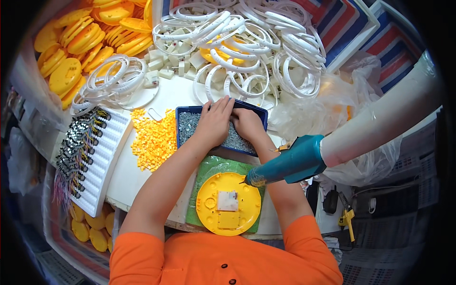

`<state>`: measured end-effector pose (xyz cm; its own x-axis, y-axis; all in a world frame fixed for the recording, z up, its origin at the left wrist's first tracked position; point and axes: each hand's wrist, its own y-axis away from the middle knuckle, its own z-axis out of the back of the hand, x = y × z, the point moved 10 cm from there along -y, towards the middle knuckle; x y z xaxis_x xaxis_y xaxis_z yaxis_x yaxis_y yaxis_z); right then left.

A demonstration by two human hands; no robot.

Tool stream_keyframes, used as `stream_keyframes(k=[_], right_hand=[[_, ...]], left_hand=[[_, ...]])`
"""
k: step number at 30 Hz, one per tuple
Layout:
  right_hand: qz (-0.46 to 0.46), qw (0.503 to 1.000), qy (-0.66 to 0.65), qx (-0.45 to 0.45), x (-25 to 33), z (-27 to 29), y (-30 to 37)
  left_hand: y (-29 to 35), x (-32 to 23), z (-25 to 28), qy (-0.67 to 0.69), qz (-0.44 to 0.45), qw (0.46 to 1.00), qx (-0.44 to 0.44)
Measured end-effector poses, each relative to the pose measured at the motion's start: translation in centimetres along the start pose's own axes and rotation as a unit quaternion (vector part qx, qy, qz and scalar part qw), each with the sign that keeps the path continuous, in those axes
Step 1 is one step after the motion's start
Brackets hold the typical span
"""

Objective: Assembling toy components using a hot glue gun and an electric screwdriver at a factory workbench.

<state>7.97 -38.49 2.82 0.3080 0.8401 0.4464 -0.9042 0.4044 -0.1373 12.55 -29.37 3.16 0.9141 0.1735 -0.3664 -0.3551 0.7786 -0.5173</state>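
Observation:
Over a blue tray [179, 114] of small grey metal pieces, probably screws, my two hands meet. My left hand [213, 121] lies with fingers stretched toward the far rim. Close beside it, my right hand [248, 124] is curled down into the tray; its fingertips are hidden, so what they hold does not show. Nearer me, a round yellow plastic cover [209, 185] rests on a green mat [194, 209], with a white block [227, 201] set in it. A teal electric screwdriver [294, 159] crosses above my right forearm, its tip at the cover's right edge.
Small yellow parts [154, 137] are heaped left of the tray, beside a white ribbed rack [107, 152] of wired components. White rings [232, 42] and yellow covers [71, 76] pile up at the back. A thick pale tube [380, 114] runs from the screwdriver to the upper right, past plastic bags [308, 111].

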Motion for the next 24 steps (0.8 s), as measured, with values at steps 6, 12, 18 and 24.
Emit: stream_keyframes(k=[6, 12, 18, 24], right_hand=[[0.003, 1.0, 0.016, 0.012, -0.3, -0.6, -0.2], [0.04, 0.996, -0.032, 0.074, 0.3, -0.1, 0.9], [0.043, 0.992, -0.074, 0.09, 1.4, 1.5, 3.5], [0.092, 0.995, -0.03, 0.015, 1.6, 5.0, 3.2]], left_hand=[[0.2, 0.2, -0.1, -0.006, 0.003, 1.0, 0.003], [0.1, -0.2, 0.0, -0.001, 0.006, 1.0, 0.015], [0.1, 0.2, 0.0, -0.002, 0.004, 1.0, 0.005], [0.1, 0.3, 0.3, -0.008, 0.005, 1.0, 0.006]])
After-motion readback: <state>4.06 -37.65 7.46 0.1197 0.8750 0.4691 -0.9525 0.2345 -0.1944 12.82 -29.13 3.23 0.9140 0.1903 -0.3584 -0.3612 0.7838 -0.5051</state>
